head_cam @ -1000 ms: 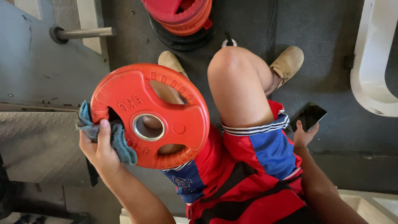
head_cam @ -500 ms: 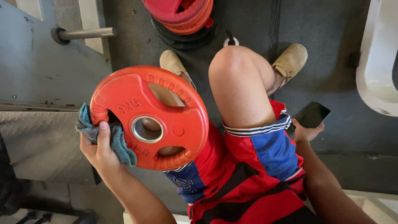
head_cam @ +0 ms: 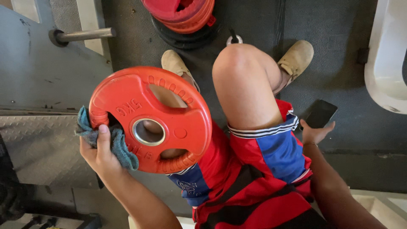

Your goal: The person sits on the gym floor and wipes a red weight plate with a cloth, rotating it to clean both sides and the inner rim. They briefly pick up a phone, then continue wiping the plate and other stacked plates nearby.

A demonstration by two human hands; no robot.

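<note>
A red weight plate (head_cam: 169,123) with grip holes and a metal centre ring stands on edge over my left thigh. My left hand (head_cam: 101,154) clamps a blue cloth (head_cam: 121,148) against the plate's lower left rim, thumb on top of the cloth. My right hand (head_cam: 316,135) rests low beside my right thigh, fingers spread. Its fingertips touch the near edge of a black phone (head_cam: 321,113) that lies flat on the dark floor. I sit in red and blue striped shorts (head_cam: 271,157) and tan shoes (head_cam: 296,57).
A stack of red and black weight plates (head_cam: 182,17) lies on the floor ahead of my feet. A steel bar peg (head_cam: 82,34) juts from a grey frame on the left, above a checker-plate step (head_cam: 38,148). A white curved object (head_cam: 388,55) stands at the right.
My right hand has lowered the phone to the floor and spread its fingers off it. The plate and cloth in my left hand have barely shifted.
</note>
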